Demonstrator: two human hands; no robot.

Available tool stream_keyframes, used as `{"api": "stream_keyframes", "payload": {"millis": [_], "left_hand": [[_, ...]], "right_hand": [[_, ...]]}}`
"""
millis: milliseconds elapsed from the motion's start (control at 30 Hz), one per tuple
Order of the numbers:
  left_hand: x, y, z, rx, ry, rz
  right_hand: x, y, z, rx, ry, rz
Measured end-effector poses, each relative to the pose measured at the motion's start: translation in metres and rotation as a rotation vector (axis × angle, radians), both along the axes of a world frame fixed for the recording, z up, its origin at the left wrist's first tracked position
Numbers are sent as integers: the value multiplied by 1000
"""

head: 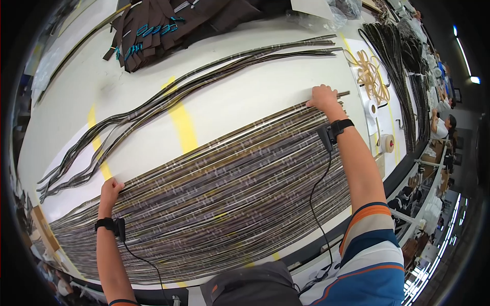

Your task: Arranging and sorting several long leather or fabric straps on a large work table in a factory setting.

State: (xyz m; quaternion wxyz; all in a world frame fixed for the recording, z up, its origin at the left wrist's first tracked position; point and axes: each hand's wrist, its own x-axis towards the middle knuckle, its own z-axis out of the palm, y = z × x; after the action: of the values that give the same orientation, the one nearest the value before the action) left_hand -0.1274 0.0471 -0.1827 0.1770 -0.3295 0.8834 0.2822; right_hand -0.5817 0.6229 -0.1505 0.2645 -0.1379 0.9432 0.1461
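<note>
Many long, narrow patterned fabric strips (229,191) lie side by side across the white table. My left hand (111,189) has its fingers closed on the outermost strip at the far edge of this row. Toward the strips' right ends, my right hand (324,98) grips the same edge, and a short strip end sticks out past its fingers. Beyond my hands, a loose bundle of similar strips (183,86) runs in a curve over the table. My fingertips and thumbs partly hide the fabric they hold.
Dark brown fabric pieces with teal clips (153,34) are heaped at the far side. At the right lie tangled tan tape (369,76), tape rolls (387,144) and hanks of dark strips (394,65). A cable runs from each wrist strap. Other people are in the right background.
</note>
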Motion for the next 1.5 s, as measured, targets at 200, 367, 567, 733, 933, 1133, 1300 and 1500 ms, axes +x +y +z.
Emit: {"api": "stream_keyframes", "payload": {"millis": [200, 367, 567, 733, 933, 1133, 1300, 1500], "left_hand": [[-1, 2, -1, -19, 22, -42], [-8, 8, -7, 29, 32, -2], [12, -6, 13, -90, 49, -65], [-29, 42, 21, -6, 62, 44], [19, 146, 108, 317, 354, 33], [158, 187, 132, 695, 350, 313], [304, 176, 137, 632, 294, 430], [459, 147, 135, 604, 406, 612]], "right_hand": [[41, -3, -19, -143, 237, 98], [44, 11, -19, -105, 279, 63], [48, -24, -23, -181, 359, 123], [114, 5, 42, -764, 178, -2], [271, -10, 92, -847, -244, 8], [383, -21, 79, -730, -511, -92], [452, -76, 107, -609, -476, 62], [543, -140, 117, -804, -390, 269]]}}
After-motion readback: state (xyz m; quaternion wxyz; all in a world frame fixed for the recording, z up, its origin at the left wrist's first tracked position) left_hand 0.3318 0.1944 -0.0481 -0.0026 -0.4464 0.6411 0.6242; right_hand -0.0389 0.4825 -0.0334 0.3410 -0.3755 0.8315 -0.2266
